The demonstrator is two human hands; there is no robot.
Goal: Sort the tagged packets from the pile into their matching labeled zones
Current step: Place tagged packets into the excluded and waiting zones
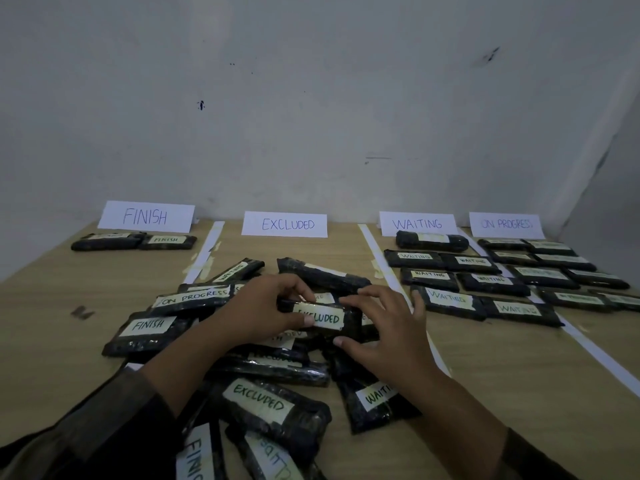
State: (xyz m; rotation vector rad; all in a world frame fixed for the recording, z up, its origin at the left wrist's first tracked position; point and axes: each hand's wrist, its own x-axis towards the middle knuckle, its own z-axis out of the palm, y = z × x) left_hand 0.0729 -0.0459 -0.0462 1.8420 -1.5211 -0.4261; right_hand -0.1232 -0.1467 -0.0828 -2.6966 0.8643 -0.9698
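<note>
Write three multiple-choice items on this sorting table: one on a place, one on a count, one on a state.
1. Which sign stands farthest left along the wall?
A) WAITING
B) FINISH
C) EXCLUDED

2. How many packets lie just below the FINISH sign?
A) none
B) five
C) two

3. What is the state of the EXCLUDED packet on top of the pile?
A) gripped by the left hand
B) lying untouched
C) leaning on the wall

Answers:
1 B: the FINISH sign is the leftmost of the four.
2 C: two packets lie side by side under it.
3 A: the left hand has its thumb on the tag and its fingers over the far edge of the EXCLUDED packet.
</note>
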